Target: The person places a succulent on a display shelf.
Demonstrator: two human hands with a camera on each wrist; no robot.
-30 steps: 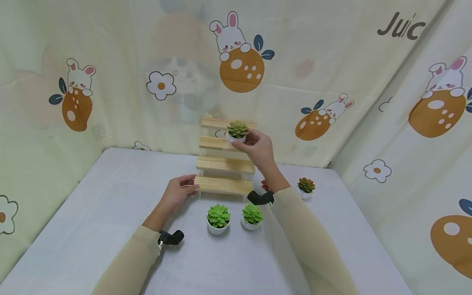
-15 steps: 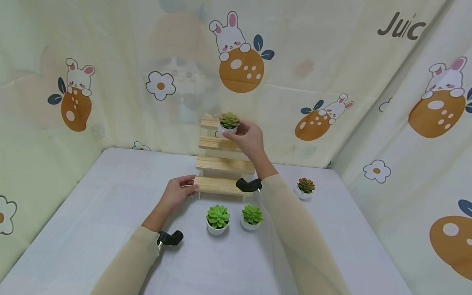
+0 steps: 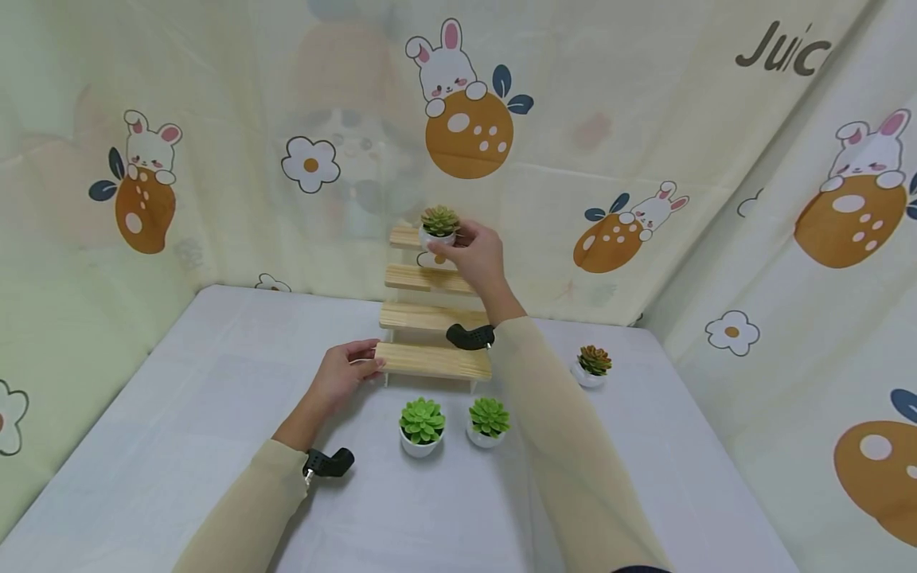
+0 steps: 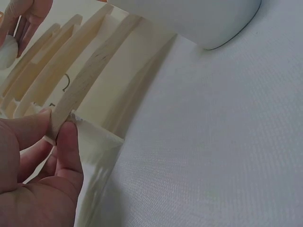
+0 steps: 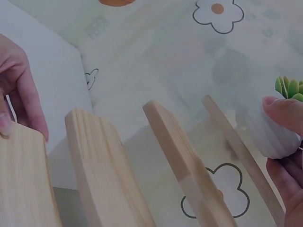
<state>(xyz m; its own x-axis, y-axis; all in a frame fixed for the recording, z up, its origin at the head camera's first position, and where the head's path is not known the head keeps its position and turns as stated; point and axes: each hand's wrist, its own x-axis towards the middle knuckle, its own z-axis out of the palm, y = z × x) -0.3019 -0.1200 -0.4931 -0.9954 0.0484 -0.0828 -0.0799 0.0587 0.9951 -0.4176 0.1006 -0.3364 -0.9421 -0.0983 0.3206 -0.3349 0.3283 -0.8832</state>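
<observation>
Nearest on the worktop (image 3: 215,446) stand two small white pots, each holding a bright green succulent: one on the left (image 3: 421,427) and one just beside it on the right (image 3: 489,422). A third white pot with a reddish-green succulent (image 3: 591,365) sits well apart, off to the right.

Behind the pair, the left hand (image 3: 345,372) pinches the left end of the lowest step (image 3: 433,360) of the wooden stepped stand (image 3: 432,317), thumb and fingers (image 4: 66,142) curled on the plank's edge. If that hold slackens, the light stand could shift or tip under a push from above.

Farthest, the right hand (image 3: 473,251) grips a small white pot (image 5: 274,135) with a dull green succulent (image 3: 440,220), its fingers curled round the pot's side, at the top step (image 3: 405,236), toward its left end. Whether the base already rests flat on the plank I cannot tell. The step is narrow; a pot set off-centre or released while tilted could roll off, drop onto the lower steps and knock against the two pots below. The right forearm also passes just over the middle steps and could nudge the stand.
</observation>
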